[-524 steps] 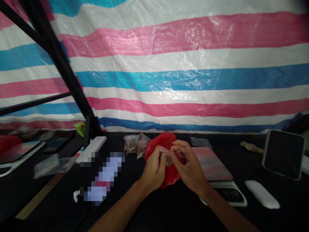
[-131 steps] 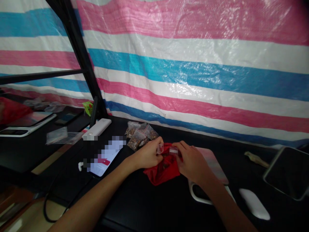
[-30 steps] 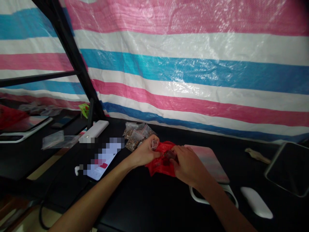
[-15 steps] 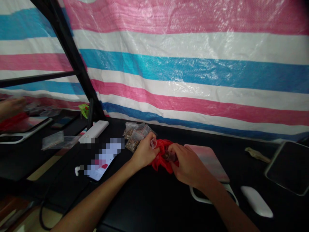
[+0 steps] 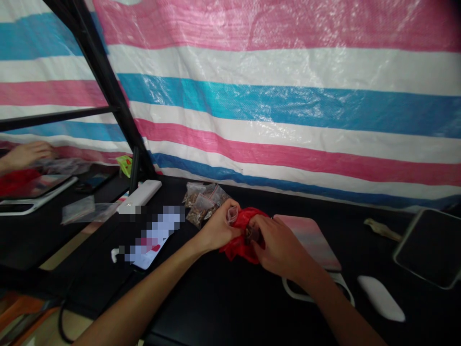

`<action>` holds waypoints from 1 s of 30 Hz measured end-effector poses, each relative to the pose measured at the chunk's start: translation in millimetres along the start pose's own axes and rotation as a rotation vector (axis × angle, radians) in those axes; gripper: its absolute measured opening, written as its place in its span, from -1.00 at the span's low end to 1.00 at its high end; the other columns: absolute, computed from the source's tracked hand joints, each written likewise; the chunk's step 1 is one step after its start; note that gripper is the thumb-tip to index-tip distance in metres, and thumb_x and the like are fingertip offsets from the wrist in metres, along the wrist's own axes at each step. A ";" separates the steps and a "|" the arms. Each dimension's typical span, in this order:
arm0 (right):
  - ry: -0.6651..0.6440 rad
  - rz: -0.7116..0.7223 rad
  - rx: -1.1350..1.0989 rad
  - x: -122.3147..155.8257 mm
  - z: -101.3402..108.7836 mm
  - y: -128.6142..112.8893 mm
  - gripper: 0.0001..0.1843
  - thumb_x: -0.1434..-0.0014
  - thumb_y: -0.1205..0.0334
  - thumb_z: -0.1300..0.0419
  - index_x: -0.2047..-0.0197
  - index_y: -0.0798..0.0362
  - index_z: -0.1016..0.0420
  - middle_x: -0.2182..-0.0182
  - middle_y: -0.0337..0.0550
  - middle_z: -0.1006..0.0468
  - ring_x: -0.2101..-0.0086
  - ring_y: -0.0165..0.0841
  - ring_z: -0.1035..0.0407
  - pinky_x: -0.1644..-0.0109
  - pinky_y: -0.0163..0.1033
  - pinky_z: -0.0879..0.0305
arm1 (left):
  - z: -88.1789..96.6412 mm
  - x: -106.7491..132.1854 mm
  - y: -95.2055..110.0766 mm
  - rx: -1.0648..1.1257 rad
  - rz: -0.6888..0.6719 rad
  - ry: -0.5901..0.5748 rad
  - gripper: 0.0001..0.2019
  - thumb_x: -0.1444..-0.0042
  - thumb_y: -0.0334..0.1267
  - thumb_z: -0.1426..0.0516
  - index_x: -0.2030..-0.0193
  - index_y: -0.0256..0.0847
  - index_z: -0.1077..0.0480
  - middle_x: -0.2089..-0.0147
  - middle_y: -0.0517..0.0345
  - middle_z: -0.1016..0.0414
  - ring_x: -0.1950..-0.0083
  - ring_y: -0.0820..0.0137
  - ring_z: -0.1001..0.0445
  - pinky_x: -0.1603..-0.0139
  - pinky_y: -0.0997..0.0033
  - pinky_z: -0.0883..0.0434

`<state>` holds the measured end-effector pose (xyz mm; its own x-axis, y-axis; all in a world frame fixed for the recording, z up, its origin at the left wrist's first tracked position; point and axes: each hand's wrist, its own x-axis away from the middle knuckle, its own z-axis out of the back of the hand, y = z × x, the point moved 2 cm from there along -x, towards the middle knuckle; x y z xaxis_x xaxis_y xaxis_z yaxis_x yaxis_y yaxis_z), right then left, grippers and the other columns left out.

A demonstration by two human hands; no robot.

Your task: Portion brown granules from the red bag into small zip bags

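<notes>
Hands: left hand [image 5: 219, 227] and right hand [image 5: 279, 245] together, just beside each other, low over a black tabletop [image 5: 230, 307].
Left hand: fingers closed on a small clear zip bag [image 5: 233, 215], held upright at the fingertips.
Right hand: fingers clamped into the folds of a red plastic bag [image 5: 234, 250], around dark brown pieces [image 5: 253, 234]; exact grip partly hidden by the fingers.
Red plastic bag: crumpled on the tabletop, between and partly under both hands, touching both.
Head view, beyond the left hand: a pile of small zip bags of brown pieces [image 5: 203, 204], just beside the fingers; farther along, a white power bank [image 5: 140, 196].
Head view, below the left wrist: a pixelated flat item [image 5: 154, 235], too blurred to name.
Head view, beside the right hand: a pink-and-grey pad [image 5: 306, 240], resting on a white stand [image 5: 309, 293].
Head view, well right of the right hand: a white oval object [image 5: 381, 298], a dried yellowish piece [image 5: 382, 229] and a dark square panel [image 5: 427, 247].
Head view, well left of the left hand: a flat clear bag [image 5: 77, 210] and a mirror [image 5: 36, 110], reflecting a hand [image 5: 25, 154].
Behind the hands: a pink, white and blue striped tarpaulin [image 5: 288, 110].
</notes>
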<state>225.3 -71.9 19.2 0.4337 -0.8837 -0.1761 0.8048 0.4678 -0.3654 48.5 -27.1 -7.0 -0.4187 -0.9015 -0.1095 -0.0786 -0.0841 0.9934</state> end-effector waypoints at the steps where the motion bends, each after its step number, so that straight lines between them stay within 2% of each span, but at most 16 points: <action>1: 0.002 0.002 -0.003 0.0 1.4 0.9 -0.72 0.00 0.48 -0.14 0.20 0.00 -0.36 0.25 -0.18 -0.54 0.25 -0.27 -0.37 0.14 -0.15 -0.10 | 0.9 -0.6 -0.2 -0.035 -0.008 0.019 -0.59 0.09 -0.45 -0.28 0.17 -0.15 -0.19 0.30 0.33 -0.32 0.35 0.52 -0.31 0.34 0.52 -0.26; 6: 0.109 -0.032 0.010 -1.5 16.2 6.2 -0.66 -0.05 0.45 -0.16 0.09 0.01 -0.39 0.22 -0.15 -0.54 0.22 -0.23 -0.38 0.08 -0.11 -0.15 | 8.5 -0.6 6.9 -0.458 -0.230 0.213 -0.79 -0.09 -0.33 -0.25 0.19 -0.17 -0.30 0.22 0.18 -0.38 0.20 0.37 -0.37 0.14 0.39 -0.35; 9: 0.213 0.008 -0.024 -1.3 24.2 1.2 -0.67 -0.16 0.41 -0.15 0.00 0.00 -0.40 0.08 -0.05 -0.54 0.10 -0.16 -0.39 -0.01 -0.06 -0.21 | 6.3 2.3 11.5 -0.582 -0.279 0.184 -0.92 -0.17 -0.32 -0.18 0.23 -0.18 -0.34 0.22 0.13 -0.42 0.19 0.34 -0.39 0.13 0.36 -0.35; 12: 0.238 0.064 -0.090 0.5 24.5 -7.1 -0.64 -0.24 0.38 -0.12 -0.09 -0.03 -0.38 -0.02 -0.01 -0.50 0.01 -0.13 -0.39 -0.08 -0.05 -0.27 | 1.4 5.2 11.4 -0.585 -0.251 0.125 -0.94 -0.16 -0.35 -0.18 0.24 -0.18 -0.37 0.25 0.14 -0.46 0.24 0.36 -0.41 0.19 0.39 -0.34; 16: 0.218 0.093 -0.150 2.0 17.7 -13.1 -0.55 -0.27 0.35 -0.14 -0.21 -0.08 -0.33 -0.11 -0.02 -0.44 -0.06 -0.15 -0.40 -0.15 -0.05 -0.33 | -3.8 7.0 7.9 -0.522 -0.210 0.076 -0.85 -0.08 -0.41 -0.20 0.19 -0.19 -0.41 0.24 0.17 -0.51 0.26 0.37 -0.45 0.23 0.42 -0.33; 20: 0.244 0.105 -0.202 1.3 13.5 -12.0 -0.61 -0.29 0.37 -0.14 -0.15 -0.09 -0.35 -0.06 -0.03 -0.46 -0.06 -0.17 -0.41 -0.17 -0.03 -0.38 | -7.3 7.5 6.5 -0.438 -0.169 0.041 -0.82 -0.07 -0.38 -0.24 0.18 -0.20 -0.41 0.29 0.20 -0.51 0.31 0.40 -0.45 0.30 0.46 -0.31; 22: 0.261 0.145 -0.202 1.1 12.5 -10.9 -0.62 -0.32 0.41 -0.09 -0.15 -0.10 -0.38 -0.10 -0.03 -0.42 -0.11 -0.19 -0.39 -0.21 -0.02 -0.37 | -8.5 7.8 6.5 -0.434 -0.158 0.046 -0.84 -0.08 -0.33 -0.25 0.18 -0.20 -0.42 0.28 0.19 -0.52 0.32 0.39 -0.45 0.32 0.45 -0.31; 26: 0.254 0.214 -0.177 1.9 8.8 -8.7 -0.52 -0.40 0.42 0.04 -0.28 -0.14 -0.35 -0.28 -0.03 -0.32 -0.22 -0.21 -0.33 -0.31 0.00 -0.32 | -9.5 8.7 5.1 -0.473 -0.155 0.091 -0.84 -0.10 -0.25 -0.28 0.22 -0.20 -0.42 0.27 0.17 -0.53 0.28 0.36 -0.46 0.27 0.43 -0.33; 30: 0.256 0.196 -0.130 3.0 8.9 -4.8 -0.52 -0.41 0.30 -0.03 -0.36 -0.13 -0.30 -0.17 -0.02 -0.46 -0.15 -0.17 -0.39 -0.22 -0.02 -0.39 | -10.9 9.1 3.3 -0.477 -0.169 0.089 -0.82 -0.10 -0.23 -0.29 0.21 -0.19 -0.42 0.28 0.19 -0.50 0.29 0.38 -0.43 0.28 0.44 -0.31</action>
<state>226.4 -76.6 28.6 0.4458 -0.7607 -0.4718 0.6511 0.6373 -0.4123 54.3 -40.2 -4.4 -0.3555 -0.8896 -0.2869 0.2920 -0.3973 0.8700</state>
